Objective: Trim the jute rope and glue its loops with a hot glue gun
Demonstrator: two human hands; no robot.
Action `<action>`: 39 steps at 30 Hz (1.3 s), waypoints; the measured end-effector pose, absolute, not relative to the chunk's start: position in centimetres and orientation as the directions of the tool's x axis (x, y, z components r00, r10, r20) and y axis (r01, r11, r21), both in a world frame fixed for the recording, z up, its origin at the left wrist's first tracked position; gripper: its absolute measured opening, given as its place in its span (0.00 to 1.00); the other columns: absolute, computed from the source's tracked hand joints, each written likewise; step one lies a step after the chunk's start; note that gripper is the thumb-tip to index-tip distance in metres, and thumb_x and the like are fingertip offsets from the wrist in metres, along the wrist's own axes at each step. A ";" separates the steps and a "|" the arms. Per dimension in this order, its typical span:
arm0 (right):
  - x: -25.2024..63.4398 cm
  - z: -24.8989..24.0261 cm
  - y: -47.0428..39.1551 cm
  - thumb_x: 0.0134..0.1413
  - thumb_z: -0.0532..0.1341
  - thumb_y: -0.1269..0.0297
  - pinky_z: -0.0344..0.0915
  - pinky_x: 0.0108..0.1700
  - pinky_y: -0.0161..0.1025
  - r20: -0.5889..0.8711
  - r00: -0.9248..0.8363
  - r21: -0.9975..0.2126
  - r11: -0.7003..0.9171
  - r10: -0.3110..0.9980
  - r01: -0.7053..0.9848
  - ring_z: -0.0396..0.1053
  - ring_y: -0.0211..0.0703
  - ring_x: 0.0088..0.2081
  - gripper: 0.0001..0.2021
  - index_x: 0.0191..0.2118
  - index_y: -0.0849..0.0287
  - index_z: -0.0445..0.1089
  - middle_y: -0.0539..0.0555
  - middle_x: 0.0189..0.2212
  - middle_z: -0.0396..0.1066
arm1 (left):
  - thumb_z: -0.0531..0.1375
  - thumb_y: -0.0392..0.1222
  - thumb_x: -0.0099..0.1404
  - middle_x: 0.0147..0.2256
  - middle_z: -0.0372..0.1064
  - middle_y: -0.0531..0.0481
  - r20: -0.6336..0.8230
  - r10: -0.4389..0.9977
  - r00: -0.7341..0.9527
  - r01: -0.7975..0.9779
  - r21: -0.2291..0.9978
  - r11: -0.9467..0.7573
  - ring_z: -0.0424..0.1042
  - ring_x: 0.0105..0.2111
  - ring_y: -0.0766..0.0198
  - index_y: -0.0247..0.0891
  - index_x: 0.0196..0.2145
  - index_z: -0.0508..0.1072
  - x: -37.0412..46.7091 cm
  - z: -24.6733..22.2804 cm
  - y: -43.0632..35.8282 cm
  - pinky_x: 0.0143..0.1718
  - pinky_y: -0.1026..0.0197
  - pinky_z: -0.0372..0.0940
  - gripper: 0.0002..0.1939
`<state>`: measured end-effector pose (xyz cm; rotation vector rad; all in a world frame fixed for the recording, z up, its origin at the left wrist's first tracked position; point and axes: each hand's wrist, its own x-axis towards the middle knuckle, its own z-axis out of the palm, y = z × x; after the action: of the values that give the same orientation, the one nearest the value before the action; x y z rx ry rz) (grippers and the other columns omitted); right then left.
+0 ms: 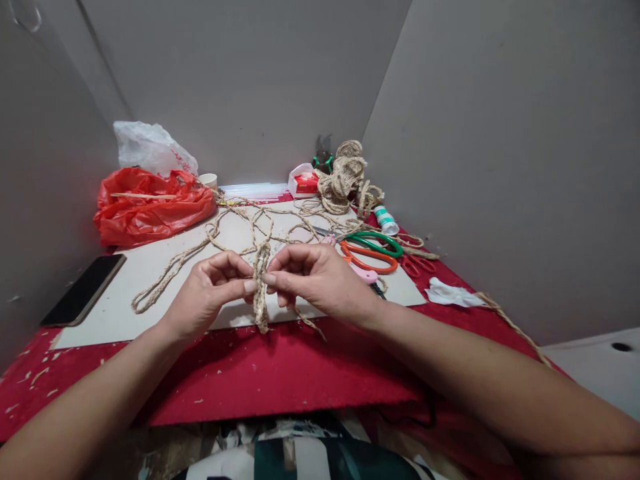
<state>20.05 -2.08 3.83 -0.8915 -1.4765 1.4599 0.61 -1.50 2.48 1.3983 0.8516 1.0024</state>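
Between my two hands, a coiled piece of braided straw rope [261,290] is held upright on edge over the front of the white board [107,317]. My left hand [210,288] pinches its left side between thumb and fingers. From the other side, my right hand [310,277] grips it with thumb and index finger. A loose rope end [311,325] hangs below my right hand. More of the straw rope [173,270] runs in loops across the board behind my hands. Orange-handled scissors [370,259] and green-handled scissors [377,241] lie right of my right hand.
Left are a black phone [85,290] and a red plastic bag [150,207]. At the back stand a tissue pack [303,181], a rope bundle [345,177] and green-handled pliers [323,157]. A small bottle [386,220] and crumpled tissue [453,293] lie right. Grey walls enclose the red-covered table [250,380].
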 end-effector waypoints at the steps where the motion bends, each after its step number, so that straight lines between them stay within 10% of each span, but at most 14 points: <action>1: 20.0 3.8 -2.1 0.42 0.71 0.60 0.61 0.21 0.27 0.098 -0.375 -0.994 0.072 0.922 -0.083 0.64 0.30 0.18 0.14 0.27 0.63 0.69 0.45 0.16 0.67 | 0.69 0.38 0.55 0.26 0.72 0.55 0.100 0.924 0.368 -0.047 0.995 -0.089 0.69 0.27 0.69 0.37 0.30 0.73 0.6 2.5 -1.5 0.32 0.66 0.64 0.07; 21: 20.0 2.7 -3.3 0.55 0.59 0.75 0.64 0.29 0.29 0.588 -0.347 -0.688 0.678 0.730 0.261 0.70 0.33 0.25 0.08 0.31 0.63 0.76 0.50 0.24 0.75 | 0.68 0.40 0.56 0.23 0.73 0.52 0.094 0.932 0.350 -0.051 0.995 -0.081 0.71 0.25 0.68 0.36 0.26 0.75 0.9 2.0 -1.4 0.31 0.65 0.66 0.07; 28: 20.0 2.9 -2.3 0.54 0.61 0.64 0.66 0.24 0.30 0.324 -0.258 -0.940 0.341 0.910 0.026 0.69 0.34 0.21 0.08 0.34 0.63 0.75 0.51 0.24 0.74 | 0.70 0.37 0.51 0.23 0.71 0.54 0.026 0.941 0.336 -0.291 0.954 0.078 0.70 0.24 0.71 0.34 0.26 0.75 1.2 2.5 -0.8 0.28 0.68 0.67 0.07; 39: 19.3 3.2 -2.6 0.41 0.70 0.54 0.63 0.20 0.29 0.149 -0.291 -0.986 0.119 0.945 -0.118 0.64 0.30 0.18 0.16 0.27 0.63 0.72 0.47 0.19 0.69 | 0.70 0.35 0.52 0.23 0.71 0.55 0.070 0.954 0.293 -0.320 0.947 0.029 0.71 0.23 0.71 0.36 0.27 0.76 1.0 2.5 -0.8 0.28 0.68 0.68 0.06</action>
<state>19.27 -2.61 3.18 -0.8753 -1.4110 1.3658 0.99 -0.83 2.54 1.1120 0.7409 1.1363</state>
